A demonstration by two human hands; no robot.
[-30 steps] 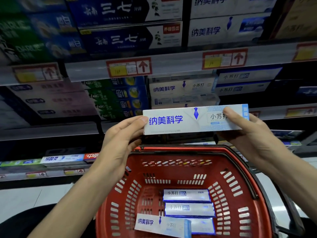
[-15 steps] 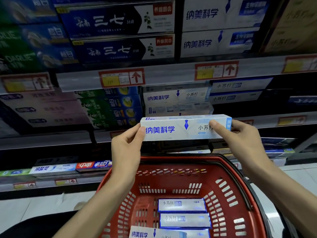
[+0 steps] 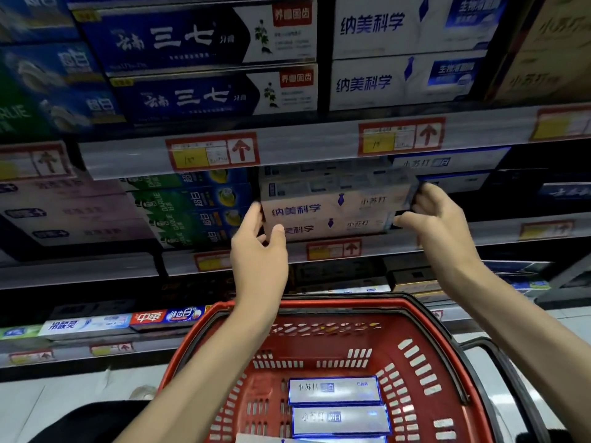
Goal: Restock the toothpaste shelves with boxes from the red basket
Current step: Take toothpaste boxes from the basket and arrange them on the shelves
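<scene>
A white toothpaste box [image 3: 335, 195] with blue lettering sits in the middle shelf slot, on top of a matching box [image 3: 326, 227]. My left hand [image 3: 259, 247] touches its left end with the fingertips. My right hand [image 3: 438, 219] grips its right end between thumb and fingers. The red basket [image 3: 425, 343] is below my arms, and in it lie two white-and-blue boxes [image 3: 334, 390] plus part of a third at the frame's bottom edge.
Green Darlie boxes [image 3: 188, 209] stand just left of the slot. Dark blue boxes [image 3: 192, 94] and white boxes [image 3: 399, 81] fill the shelf above. A shelf rail with red price tags [image 3: 212, 151] overhangs the slot. A lower shelf holds flat boxes [image 3: 121, 321].
Both hands have carried the box up and forward from above the basket into the middle shelf slot, onto the matching box. My left hand has loosened to a fingertip touch.
</scene>
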